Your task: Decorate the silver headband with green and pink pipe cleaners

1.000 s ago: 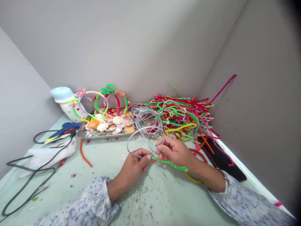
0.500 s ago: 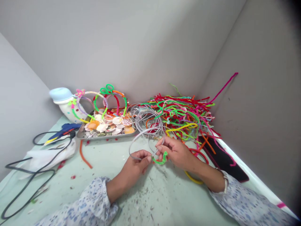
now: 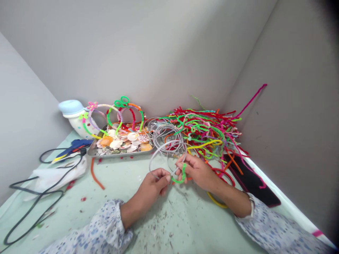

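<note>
My left hand (image 3: 155,183) pinches one end of a bare grey headband (image 3: 161,150) that arches up over the table. My right hand (image 3: 198,171) holds a green pipe cleaner (image 3: 180,178), curled around the headband's end between my two hands. Both hands rest low over the pale green table (image 3: 164,225). Right behind them lies a stack of more grey headbands (image 3: 165,134) and a big tangled pile of coloured pipe cleaners (image 3: 209,132).
A metal tray (image 3: 91,151) of seashells stands at the back left with wrapped, decorated headbands (image 3: 116,113) leaning over it. A white jar (image 3: 71,114), a blue glue gun (image 3: 72,145) with black cable (image 3: 34,197) and an orange pipe cleaner (image 3: 95,174) lie left. Walls close in behind and right.
The green pipe cleaner, stretched out under my right wrist a second ago, has been drawn in and curled into a small loop at the headband's end. Both hands stayed in place.
</note>
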Tool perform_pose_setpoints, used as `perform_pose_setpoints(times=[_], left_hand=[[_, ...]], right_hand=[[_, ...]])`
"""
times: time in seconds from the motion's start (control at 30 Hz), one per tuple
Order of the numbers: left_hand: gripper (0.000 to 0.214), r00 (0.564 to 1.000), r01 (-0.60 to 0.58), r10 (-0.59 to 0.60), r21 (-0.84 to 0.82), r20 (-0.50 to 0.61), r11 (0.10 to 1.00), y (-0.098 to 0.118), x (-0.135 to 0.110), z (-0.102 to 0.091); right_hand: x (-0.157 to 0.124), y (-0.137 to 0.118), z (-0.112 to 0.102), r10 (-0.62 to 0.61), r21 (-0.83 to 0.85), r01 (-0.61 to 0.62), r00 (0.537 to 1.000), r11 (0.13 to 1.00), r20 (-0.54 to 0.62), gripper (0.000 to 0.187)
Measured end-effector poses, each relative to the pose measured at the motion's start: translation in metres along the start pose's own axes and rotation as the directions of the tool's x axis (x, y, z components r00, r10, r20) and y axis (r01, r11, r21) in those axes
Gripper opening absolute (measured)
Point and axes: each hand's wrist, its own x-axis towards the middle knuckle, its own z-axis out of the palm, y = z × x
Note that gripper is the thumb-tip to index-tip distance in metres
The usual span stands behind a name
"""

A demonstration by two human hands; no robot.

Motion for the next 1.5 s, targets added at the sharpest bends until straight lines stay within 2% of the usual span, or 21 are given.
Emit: perform_pose_setpoints(times=[0.1,0.27,0.37,0.67,1.1,1.5], left_hand=[[0.028,1.000,-0.012,0.012,-0.025,-0.011,1.000,-0.002,0.000,-0.002],[0.025,0.998,-0.062,0.059,-0.109,-0.034,0.992,-0.009,0.002,-0.006],[0.025,0.993,-0.099,0.093,-0.083,-0.068,0.992,-0.009,0.001,-0.004],[0.024,0.982,-0.110,0.115,0.041,-0.147,0.993,-0.012,0.003,-0.003],[0.019,0.982,-0.136,0.119,-0.111,-0.149,0.985,-0.010,0.003,-0.003],[0.016,0.978,-0.123,0.111,-0.056,-0.177,0.991,-0.010,0.000,-0.003]], right_hand=[[0.001,0.000,-0.003,0.065,0.096,-0.064,0.998,0.993,-0.012,0.026],[0.004,0.009,-0.006,0.062,0.228,-0.051,0.997,0.972,-0.044,0.025],[0.004,0.012,-0.006,0.073,0.271,-0.051,0.995,0.961,-0.073,0.026],[0.001,0.013,-0.001,0.077,0.304,-0.054,0.995,0.951,-0.063,0.028],[-0.004,0.015,0.015,0.103,0.321,-0.065,0.989,0.945,-0.103,0.029],[-0.006,0.018,0.017,0.106,0.336,-0.068,0.990,0.940,-0.098,0.027]])
